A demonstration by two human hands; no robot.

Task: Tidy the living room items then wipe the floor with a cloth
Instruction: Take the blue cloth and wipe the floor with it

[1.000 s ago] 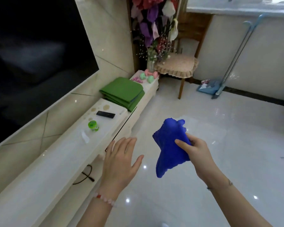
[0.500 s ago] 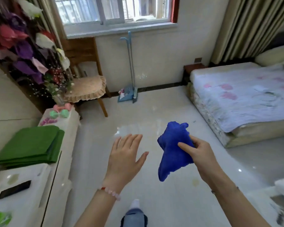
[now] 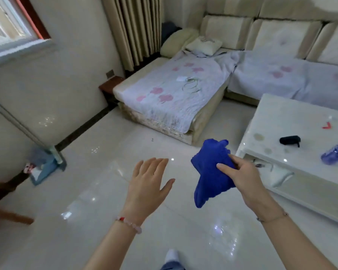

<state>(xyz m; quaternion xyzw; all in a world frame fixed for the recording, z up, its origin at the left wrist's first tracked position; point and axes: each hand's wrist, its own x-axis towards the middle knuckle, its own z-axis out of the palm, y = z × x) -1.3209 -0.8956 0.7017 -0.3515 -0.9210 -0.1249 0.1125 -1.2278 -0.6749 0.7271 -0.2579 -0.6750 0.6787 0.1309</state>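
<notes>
1. R hand (image 3: 242,178) is out in front, mid-air, gripping a crumpled blue cloth (image 3: 211,172). Thumb lies across the near face and the other fingers curl round the far side, clamped on the fabric.
2. Cloth bunches up above the grip & a tail hangs below it. It's off the floor (image 3: 82,203), which is glossy white tile, and sits just beside the near-left corner of the white coffee table (image 3: 293,117). No contact w/ the table that I can see.
3. L hand (image 3: 148,184) is palm down, fingers straight & close together, thumb out to the side. It holds nothing and hovers over the floor, left of the cloth w/ a gap between.
4. Wrists: pink bead bracelet (image 3: 129,224) on L, thin chain bracelet (image 3: 271,218) on R.
5. On the tabletop: a black cylinder-ish item (image 3: 290,140), a blue-tinted bottle (image 3: 336,154) lying on its side at the frame's R edge, and a small red V-shaped piece (image 3: 327,126) further back. Bits on the shelf under the top are too blurred to name.
6. Behind is a cream L-shaped sofa (image 3: 285,36) w/ a pink-flower cover (image 3: 176,98). A coiled cable (image 3: 190,86) lies on the cover, a cushion (image 3: 203,45) sits in the corner, and a striped curtain (image 3: 137,28) hangs beside it.
7. On the left, a blue dustpan (image 3: 45,168) sits on the floor by the wall w/ a long handle (image 3: 16,123) rising from it. A window (image 3: 12,30) is above, and a wooden chair leg (image 3: 10,217) shows at the frame edge.
8. At the bottom edge is a foot in a white sock (image 3: 172,254).
</notes>
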